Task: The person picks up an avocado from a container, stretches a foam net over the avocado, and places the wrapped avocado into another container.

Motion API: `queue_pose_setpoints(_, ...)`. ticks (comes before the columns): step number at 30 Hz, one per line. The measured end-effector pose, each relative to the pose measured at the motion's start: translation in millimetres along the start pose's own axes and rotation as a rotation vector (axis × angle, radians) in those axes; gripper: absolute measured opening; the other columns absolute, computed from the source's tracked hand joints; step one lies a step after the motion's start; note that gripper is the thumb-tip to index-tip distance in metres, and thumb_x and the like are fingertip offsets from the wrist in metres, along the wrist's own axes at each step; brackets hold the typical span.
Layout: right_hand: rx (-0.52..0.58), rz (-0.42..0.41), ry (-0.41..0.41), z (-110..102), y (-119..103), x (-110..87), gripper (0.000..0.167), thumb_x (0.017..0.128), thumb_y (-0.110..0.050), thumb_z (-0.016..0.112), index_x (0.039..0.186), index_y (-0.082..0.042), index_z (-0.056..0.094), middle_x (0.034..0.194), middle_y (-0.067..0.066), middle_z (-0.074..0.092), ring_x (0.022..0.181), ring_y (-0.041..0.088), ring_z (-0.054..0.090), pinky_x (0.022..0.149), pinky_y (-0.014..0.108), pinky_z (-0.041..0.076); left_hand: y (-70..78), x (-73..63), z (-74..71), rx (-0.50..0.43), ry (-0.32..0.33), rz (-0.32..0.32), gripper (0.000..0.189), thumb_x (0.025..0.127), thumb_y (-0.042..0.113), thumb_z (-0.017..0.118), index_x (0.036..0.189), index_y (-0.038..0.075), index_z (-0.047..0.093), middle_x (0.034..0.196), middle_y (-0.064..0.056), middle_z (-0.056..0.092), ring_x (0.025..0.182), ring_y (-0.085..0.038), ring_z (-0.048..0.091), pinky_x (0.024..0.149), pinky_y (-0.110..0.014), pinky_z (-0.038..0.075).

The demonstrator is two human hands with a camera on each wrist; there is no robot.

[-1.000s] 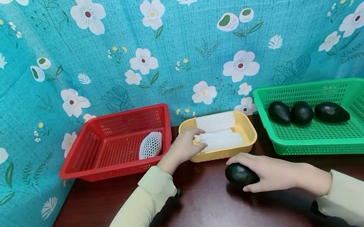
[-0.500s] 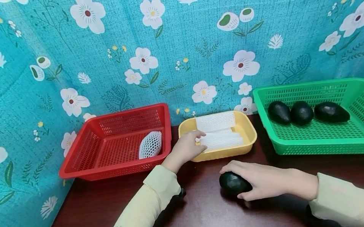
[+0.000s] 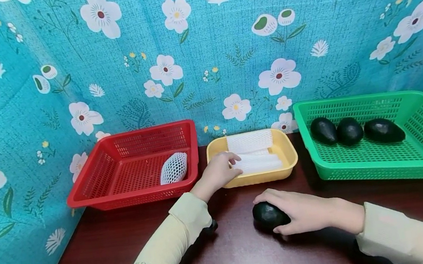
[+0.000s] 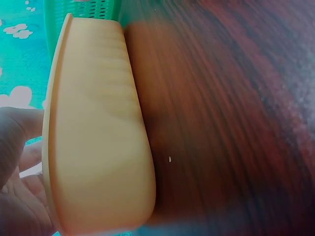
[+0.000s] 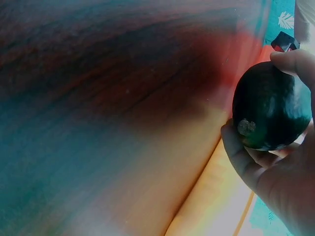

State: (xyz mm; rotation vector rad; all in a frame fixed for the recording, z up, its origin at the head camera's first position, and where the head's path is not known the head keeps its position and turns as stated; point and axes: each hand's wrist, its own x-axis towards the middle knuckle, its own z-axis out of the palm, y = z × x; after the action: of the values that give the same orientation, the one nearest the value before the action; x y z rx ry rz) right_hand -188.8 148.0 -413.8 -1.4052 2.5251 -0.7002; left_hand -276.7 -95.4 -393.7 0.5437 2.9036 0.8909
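Observation:
In the head view, my right hand [image 3: 302, 211] grips a dark avocado [image 3: 269, 215] just above the table, in front of the yellow tray [image 3: 293, 170]. The right wrist view shows thumb and fingers curled round the avocado [image 5: 270, 105], its stem scar visible. My left hand [image 3: 220, 171] reaches over the left rim of the yellow tray, at the end of the white foam net sleeves [image 3: 259, 162]. Its thumb and index finger stand apart, loosely bent. In the left wrist view the tray wall [image 4: 98, 128] hides part of the left hand [image 4: 22, 172].
A red basket [image 3: 100, 199] at left holds one avocado in a white foam net [image 3: 174, 168]. At right stands a green basket [image 3: 385, 171] with three bare avocados [image 3: 349, 130]. A flowered blue cloth [image 3: 202, 62] hangs behind the dark wooden table [image 3: 235, 253].
My right hand has carried the avocado left and slightly toward me. The left hand has shifted slightly right over the tray, its fingers a little more bent.

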Motion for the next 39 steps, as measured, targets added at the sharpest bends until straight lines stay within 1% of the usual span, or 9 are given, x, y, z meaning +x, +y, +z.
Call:
queue_pose_setpoints(3,-0.002,-0.006,0.003,0.6,0.5,0.4,0.064,0.087,-0.024,0.08,0.142,-0.012,0.048,0.132,-0.01,0.052,0.117,0.008,0.055,0.101,0.036,0.049,0.5,1.2,0.2,-0.008,-0.017,-0.003,0.033,0.089,0.022,0.082,0.118,0.008,0.075,0.106,-0.007,0.068,0.091,-0.019,0.061,0.074,-0.028,0.054)
queue_pose_setpoints(8,-0.003,-0.012,0.006,2.4,1.6,0.7,0.065,0.087,-0.025,0.08,0.142,-0.012,0.049,0.132,-0.009,0.052,0.118,0.009,0.055,0.101,0.037,0.049,1.0,3.9,-0.6,-0.004,-0.058,-0.027,0.032,0.089,0.025,0.082,0.116,0.008,0.078,0.112,-0.006,0.071,0.102,-0.02,0.063,0.082,-0.03,0.055)
queue_pose_setpoints(11,-0.002,-0.011,-0.001,4.0,1.8,0.8,0.064,0.088,-0.025,0.08,0.142,-0.013,0.048,0.133,-0.008,0.052,0.118,0.01,0.055,0.101,0.038,0.049,0.4,5.5,0.2,0.006,-0.064,-0.037,0.028,0.089,0.024,0.082,0.112,0.008,0.079,0.112,-0.005,0.072,0.104,-0.019,0.064,0.085,-0.031,0.055)
queue_pose_setpoints(17,0.004,-0.004,-0.008,5.6,1.9,0.6,0.064,0.089,-0.025,0.08,0.143,-0.013,0.048,0.133,-0.008,0.052,0.118,0.01,0.055,0.1,0.038,0.049,-0.7,6.4,2.6,0.018,-0.047,-0.036,0.018,0.089,0.021,0.082,0.101,0.009,0.078,0.104,-0.004,0.072,0.096,-0.018,0.063,0.082,-0.031,0.054)
queue_pose_setpoints(25,0.022,0.003,-0.006,4.2,5.0,0.2,0.065,0.09,-0.028,0.079,0.145,-0.014,0.047,0.134,-0.009,0.052,0.118,0.009,0.055,0.101,0.036,0.049,-0.5,4.2,1.9,-0.043,0.011,0.015,0.008,0.092,0.013,0.078,0.092,0.011,0.07,0.093,-0.002,0.068,0.085,-0.018,0.058,0.074,-0.03,0.051)
queue_pose_setpoints(28,0.034,0.005,-0.008,3.9,5.7,-0.4,0.065,0.091,-0.031,0.078,0.145,-0.014,0.046,0.134,-0.009,0.052,0.118,0.01,0.055,0.101,0.037,0.049,-0.4,2.1,0.8,-0.069,0.039,0.027,0.007,0.093,0.011,0.076,0.095,0.01,0.069,0.096,-0.003,0.069,0.086,-0.019,0.059,0.077,-0.032,0.052)
queue_pose_setpoints(33,0.04,0.02,-0.014,3.8,5.6,-1.3,0.067,0.091,-0.035,0.078,0.146,-0.016,0.045,0.135,-0.007,0.052,0.119,0.011,0.055,0.101,0.038,0.049,1.3,-0.4,-0.9,-0.094,0.073,0.036,0.016,0.095,0.012,0.074,0.111,0.008,0.072,0.113,-0.007,0.072,0.095,-0.021,0.064,0.083,-0.034,0.055)
queue_pose_setpoints(36,0.034,0.034,-0.012,4.1,6.2,-1.4,0.07,0.09,-0.034,0.079,0.148,-0.017,0.044,0.137,-0.007,0.051,0.121,0.011,0.054,0.102,0.038,0.048,3.0,-1.2,-1.6,-0.094,0.086,0.041,0.021,0.096,0.012,0.074,0.116,0.008,0.073,0.113,-0.006,0.073,0.093,-0.02,0.064,0.08,-0.03,0.056)
queue_pose_setpoints(39,0.016,0.026,-0.001,5.0,7.5,-1.4,0.073,0.088,-0.033,0.081,0.149,-0.016,0.044,0.138,-0.007,0.051,0.123,0.012,0.054,0.103,0.039,0.048,4.3,-2.4,-2.6,-0.094,0.095,0.05,0.021,0.095,0.012,0.074,0.116,0.007,0.074,0.11,-0.006,0.073,0.088,-0.018,0.062,0.075,-0.027,0.054)
